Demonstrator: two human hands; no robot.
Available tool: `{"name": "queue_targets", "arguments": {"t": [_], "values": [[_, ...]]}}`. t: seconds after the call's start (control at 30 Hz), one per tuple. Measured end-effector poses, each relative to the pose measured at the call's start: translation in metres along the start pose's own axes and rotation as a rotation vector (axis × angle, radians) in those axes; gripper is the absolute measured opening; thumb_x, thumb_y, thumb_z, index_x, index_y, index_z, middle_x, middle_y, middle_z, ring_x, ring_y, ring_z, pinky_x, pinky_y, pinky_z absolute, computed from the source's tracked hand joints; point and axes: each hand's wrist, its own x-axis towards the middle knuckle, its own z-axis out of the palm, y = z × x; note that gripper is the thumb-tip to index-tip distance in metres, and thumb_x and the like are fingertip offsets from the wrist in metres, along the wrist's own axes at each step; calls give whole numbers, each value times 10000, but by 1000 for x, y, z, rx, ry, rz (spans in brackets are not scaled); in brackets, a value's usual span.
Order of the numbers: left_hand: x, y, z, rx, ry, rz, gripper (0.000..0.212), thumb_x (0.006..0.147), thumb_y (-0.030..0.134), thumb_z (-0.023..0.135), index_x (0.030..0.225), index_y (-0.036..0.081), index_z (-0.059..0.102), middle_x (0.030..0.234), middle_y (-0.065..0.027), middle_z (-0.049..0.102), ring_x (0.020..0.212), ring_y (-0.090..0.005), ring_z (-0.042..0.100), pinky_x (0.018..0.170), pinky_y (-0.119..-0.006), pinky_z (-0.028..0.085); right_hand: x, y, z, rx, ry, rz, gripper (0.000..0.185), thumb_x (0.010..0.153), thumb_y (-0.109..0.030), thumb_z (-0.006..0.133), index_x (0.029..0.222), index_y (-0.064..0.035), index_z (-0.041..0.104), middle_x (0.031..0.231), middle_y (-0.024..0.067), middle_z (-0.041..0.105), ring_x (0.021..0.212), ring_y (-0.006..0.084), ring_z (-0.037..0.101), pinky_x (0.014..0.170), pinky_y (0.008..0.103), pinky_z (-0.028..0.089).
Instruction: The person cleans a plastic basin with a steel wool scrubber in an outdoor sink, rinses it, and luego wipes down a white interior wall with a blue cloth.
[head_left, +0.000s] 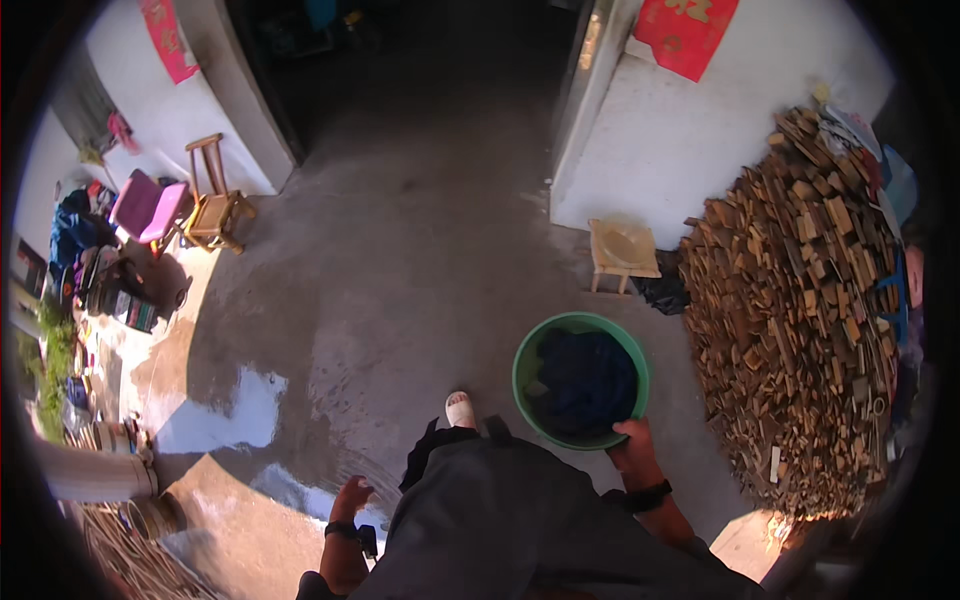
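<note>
A round green plastic basin (519, 373) with dark blue cloth (589, 379) in it is at the person's right side, off the floor as far as the view tells. My right hand (634, 442) grips its near rim, the thumb over the edge and the fingers hidden beneath the basin. My left hand (352, 496) hangs free at the left with nothing seen in it; its fingers look loosely curled, and a dark band with a small device is on the wrist. One foot in a light sandal (460, 410) shows ahead.
At the right a tall pile of split firewood (787, 322) stands by a small wooden stool (626, 251) and a black plastic bag (664, 283). A dark doorway lies ahead between white walls. At left are a pink chair (150, 206), a bamboo chair (216, 214) and wet concrete floor (247, 412).
</note>
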Motion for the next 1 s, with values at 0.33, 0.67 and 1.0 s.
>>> {"name": "queue_targets", "arguments": {"t": [0.33,0.67,1.0], "values": [[179,343,-183,202,106,535,428,805,155,602,1212,72,501,859,-140,645,760,-224,609,686,-357,494,157,-2,36,158,140,-96,610,661,7,542,1260,35,430,1188,146,556,1078,283,559,934,418,464],[229,470,-243,247,54,330,444,803,143,583,1227,49,495,859,-134,657,717,-194,610,641,-338,497,356,-50,56,100,88,101,651,651,2,563,1287,-1,423,1165,112,569,1028,213,564,903,360,459],[256,492,-244,-71,74,19,479,791,115,593,1241,32,452,816,-130,607,557,-158,562,472,-296,478,562,-112,81,-53,4,99,576,678,-2,529,1250,4,461,1146,114,581,1026,239,583,909,374,467]]}}
